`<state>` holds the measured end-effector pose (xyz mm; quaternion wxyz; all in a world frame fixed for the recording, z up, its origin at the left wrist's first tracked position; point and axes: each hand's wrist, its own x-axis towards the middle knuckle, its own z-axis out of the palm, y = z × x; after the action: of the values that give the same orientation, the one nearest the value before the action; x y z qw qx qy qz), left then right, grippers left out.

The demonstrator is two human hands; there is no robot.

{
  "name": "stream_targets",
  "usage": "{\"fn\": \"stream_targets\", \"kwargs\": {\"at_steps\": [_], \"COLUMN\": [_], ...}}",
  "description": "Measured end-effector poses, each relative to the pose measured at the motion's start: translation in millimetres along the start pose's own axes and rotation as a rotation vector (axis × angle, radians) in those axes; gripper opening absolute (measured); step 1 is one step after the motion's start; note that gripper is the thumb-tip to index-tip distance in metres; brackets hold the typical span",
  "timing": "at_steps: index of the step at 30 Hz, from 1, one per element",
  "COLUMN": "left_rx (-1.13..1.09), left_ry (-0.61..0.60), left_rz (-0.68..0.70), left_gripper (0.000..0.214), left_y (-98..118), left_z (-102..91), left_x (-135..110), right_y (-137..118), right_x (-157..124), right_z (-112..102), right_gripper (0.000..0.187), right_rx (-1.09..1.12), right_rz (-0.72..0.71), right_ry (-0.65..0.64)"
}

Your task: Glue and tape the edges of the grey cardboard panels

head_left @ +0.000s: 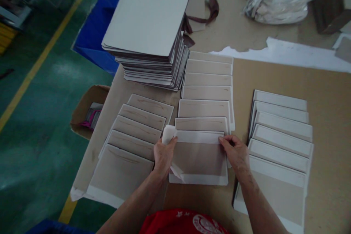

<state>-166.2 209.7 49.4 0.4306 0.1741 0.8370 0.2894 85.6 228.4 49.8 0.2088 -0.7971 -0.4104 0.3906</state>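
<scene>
In the head view, a grey-brown board [200,159] with white bands along its top and bottom edges lies in front of me. My right hand [236,151] is closed in a pinch at the right end of the white paper strip [200,137] along the board's top edge. At the strip's left end, my left hand [164,153] is closed around white paper [169,133], its thumb on the board's top left corner. How many pieces it holds I cannot tell. Behind this board, overlapping boards [204,109] bear thin brownish streaks near their upper edges.
Streaked boards [128,168] overlap on the left; white-banded boards [279,179] overlap on the right. A tall stack of large boards [148,22] stands behind. Beyond the table's left edge are a carton [90,89] and a blue bin [91,40]. Plastic-wrapped material [279,9] lies at the back.
</scene>
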Motion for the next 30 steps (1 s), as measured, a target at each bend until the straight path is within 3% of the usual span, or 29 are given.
{"fn": "stream_targets", "kwargs": {"at_steps": [12, 24, 30], "left_rx": [0.079, 0.088, -0.001], "left_ry": [0.025, 0.075, 0.128], "left_rz": [0.050, 0.094, 0.108], "left_gripper": [0.040, 0.030, 0.030], "left_y": [4, 2, 13], "left_z": [3.0, 6.2, -8.1], "left_x": [-2, 1, -13], "right_y": [-19, -5, -5], "right_x": [4, 13, 9], "right_z": [2, 5, -6], "right_gripper": [0.026, 0.024, 0.024], "right_rx": [-0.128, -0.101, -0.041], "right_rz": [-0.033, -0.078, -0.061], "right_ry": [0.062, 0.067, 0.164]}}
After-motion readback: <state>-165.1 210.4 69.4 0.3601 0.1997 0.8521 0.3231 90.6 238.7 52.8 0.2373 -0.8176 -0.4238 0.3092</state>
